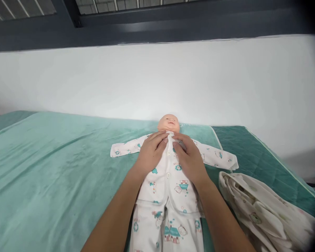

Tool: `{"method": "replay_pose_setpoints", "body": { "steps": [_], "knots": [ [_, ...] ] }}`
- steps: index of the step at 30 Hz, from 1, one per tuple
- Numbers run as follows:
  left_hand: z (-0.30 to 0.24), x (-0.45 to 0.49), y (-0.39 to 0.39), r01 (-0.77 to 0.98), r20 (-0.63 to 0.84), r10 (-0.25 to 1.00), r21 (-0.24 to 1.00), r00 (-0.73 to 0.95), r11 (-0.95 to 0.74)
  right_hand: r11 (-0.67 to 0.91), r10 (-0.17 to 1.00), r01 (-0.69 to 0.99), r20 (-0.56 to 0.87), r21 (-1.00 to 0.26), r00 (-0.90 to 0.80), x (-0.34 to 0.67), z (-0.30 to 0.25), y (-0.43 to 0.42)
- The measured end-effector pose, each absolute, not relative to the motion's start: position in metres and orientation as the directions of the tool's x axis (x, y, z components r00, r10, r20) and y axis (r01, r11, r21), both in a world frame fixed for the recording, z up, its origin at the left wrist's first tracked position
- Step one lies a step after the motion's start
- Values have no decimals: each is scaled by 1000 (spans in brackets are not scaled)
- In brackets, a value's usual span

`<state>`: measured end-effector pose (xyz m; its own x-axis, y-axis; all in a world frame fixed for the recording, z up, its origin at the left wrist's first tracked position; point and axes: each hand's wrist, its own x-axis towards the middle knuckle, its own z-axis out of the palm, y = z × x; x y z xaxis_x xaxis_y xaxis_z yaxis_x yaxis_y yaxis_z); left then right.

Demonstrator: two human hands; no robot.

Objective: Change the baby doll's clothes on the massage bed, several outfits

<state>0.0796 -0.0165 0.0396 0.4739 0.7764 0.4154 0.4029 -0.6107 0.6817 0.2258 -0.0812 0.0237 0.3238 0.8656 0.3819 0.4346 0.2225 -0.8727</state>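
Observation:
A baby doll (169,123) lies face up on the bed, its head toward the wall. It wears a white printed baby shirt (157,182) with buttons down the front and sleeves spread to both sides. Matching trousers (170,232) cover the legs. My left hand (152,148) is at the upper chest, its fingertips and thumb closed on the shirt front just left of the top button. Opposite it, my right hand (187,154) has its thumb and forefinger on the right front edge below the collar. My fingers partly hide the collar area.
A crumpled white printed cloth (262,210) lies to the right of the doll. Beneath everything is a green bed cover (55,175), with a darker quilted part (233,143) at right. Behind rises a white wall (120,80) below a dark window frame (147,29).

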Motion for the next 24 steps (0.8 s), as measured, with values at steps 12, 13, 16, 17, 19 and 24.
{"method": "replay_pose_setpoints", "body": {
  "steps": [12, 13, 16, 17, 19, 24],
  "knots": [
    [42, 80, -19, 385, 408, 772, 693, 487, -609, 261, 858, 499, 435, -827, 273, 228, 23, -81],
    [42, 81, -18, 382, 415, 768, 690, 487, -615, 259, 861, 505, 434, -823, 266, 228, 23, -81],
    [41, 81, -18, 379, 433, 751, 671, 498, -638, 247, 872, 526, 424, -814, 245, 229, 23, -81],
    [41, 81, -18, 381, 435, 747, 664, 502, -643, 246, 876, 535, 422, -808, 235, 230, 23, -81],
    [42, 81, -18, 388, 434, 744, 656, 508, -647, 252, 882, 551, 423, -795, 207, 230, 22, -81],
    [42, 80, -19, 378, 443, 738, 655, 510, -654, 264, 871, 516, 431, -815, 235, 230, 21, -82]
  ]
}}
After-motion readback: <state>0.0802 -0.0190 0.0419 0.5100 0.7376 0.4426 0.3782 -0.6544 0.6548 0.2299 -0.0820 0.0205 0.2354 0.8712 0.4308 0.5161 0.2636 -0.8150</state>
